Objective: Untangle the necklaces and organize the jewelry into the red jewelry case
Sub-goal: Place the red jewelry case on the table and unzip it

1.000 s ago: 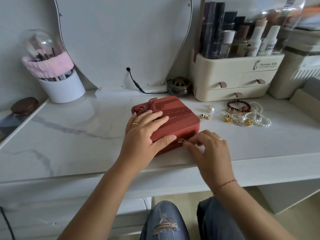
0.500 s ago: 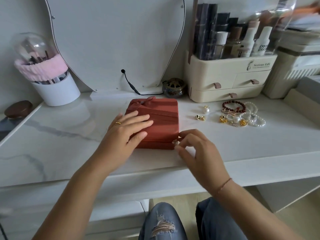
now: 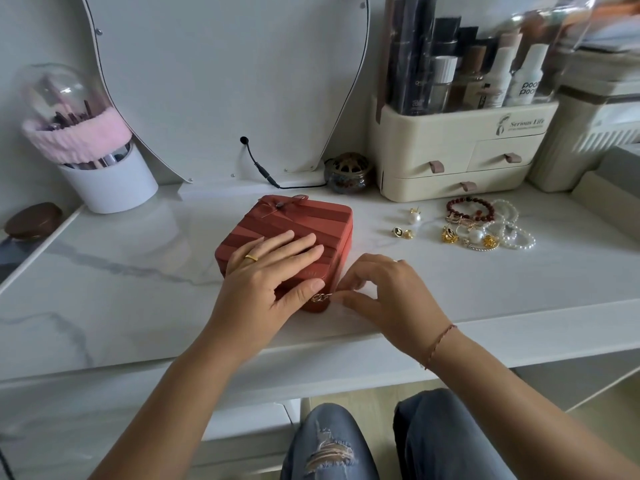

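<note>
Here, a wide white tabletop [image 3: 121,271] with grey marble veining ran smooth and glossy in front of you. Behind it stood a large curved white panel [image 3: 225,81], flat and matte. To its right was a cream plastic organiser [image 3: 450,143] with three small drawers and bottles packed upright on top.

The red jewelry case [image 3: 311,220] sat near the table's front edge, about the middle. It was a squarish box with rounded corners, striped in two reds, with a small bow at its far left corner and its lid down.

Your left hand [image 3: 270,282] lay flat on the lid, fingers straight and together, a gold band on one finger. Your right hand [image 3: 391,296], just beside the case, was pinching the zipper pull [image 3: 320,298] between thumb and forefinger.

The tangle of jewelry [image 3: 485,230] lay well apart to the right of the case: white pearl strands, a dark red beaded bracelet and gold pieces knotted together. Between it and the case lay a round pearl earring [image 3: 415,218] and two small gold studs [image 3: 401,233]. Smallest was the pull itself, a few gold chain links at the case's near corner.
</note>
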